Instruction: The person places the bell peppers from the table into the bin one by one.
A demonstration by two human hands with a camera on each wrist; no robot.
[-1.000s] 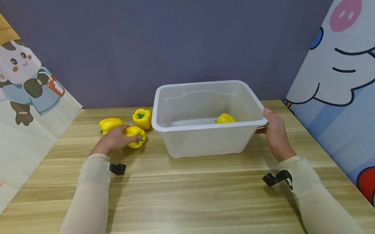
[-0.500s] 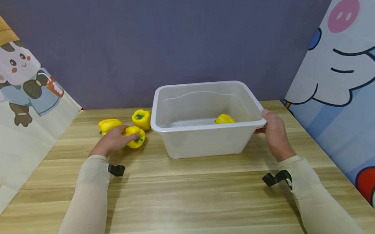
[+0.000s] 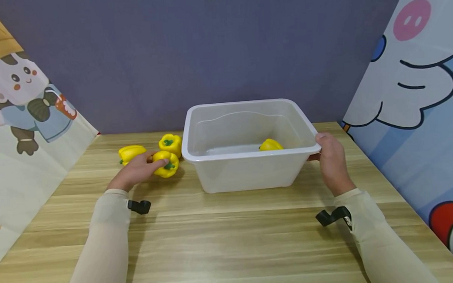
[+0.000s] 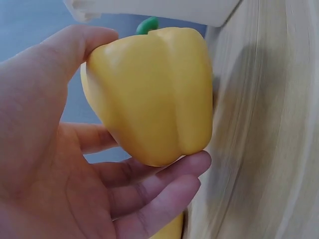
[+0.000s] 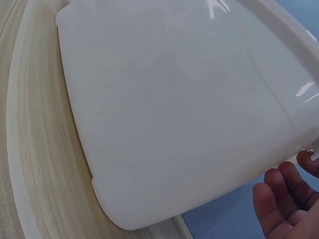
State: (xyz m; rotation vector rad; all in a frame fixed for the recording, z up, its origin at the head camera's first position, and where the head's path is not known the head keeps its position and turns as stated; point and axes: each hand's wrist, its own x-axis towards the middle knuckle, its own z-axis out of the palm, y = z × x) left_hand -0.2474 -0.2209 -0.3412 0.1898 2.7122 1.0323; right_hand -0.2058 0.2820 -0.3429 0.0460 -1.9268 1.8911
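My left hand (image 3: 146, 168) grips a yellow bell pepper (image 3: 168, 166) on the wooden table, just left of a white plastic tub (image 3: 246, 172). In the left wrist view the pepper (image 4: 154, 94) sits between my thumb and curled fingers (image 4: 164, 184), green stem pointing away. Two more yellow peppers (image 3: 130, 152) (image 3: 171, 143) lie close behind it. A further yellow pepper (image 3: 270, 145) lies inside the tub. My right hand (image 3: 329, 152) holds the tub's right rim, thumb on top; its fingers (image 5: 281, 199) curl under the rim beside the tub wall (image 5: 174, 109).
The wooden table (image 3: 230, 241) is bare in front of the tub. Cartoon-printed panels stand along the left (image 3: 27, 136) and right (image 3: 416, 110) sides, and a purple wall (image 3: 208, 54) closes the back.
My left hand has shifted slightly right with the pepper, which has turned a little in its grip. My right hand has stayed on the tub's rim.
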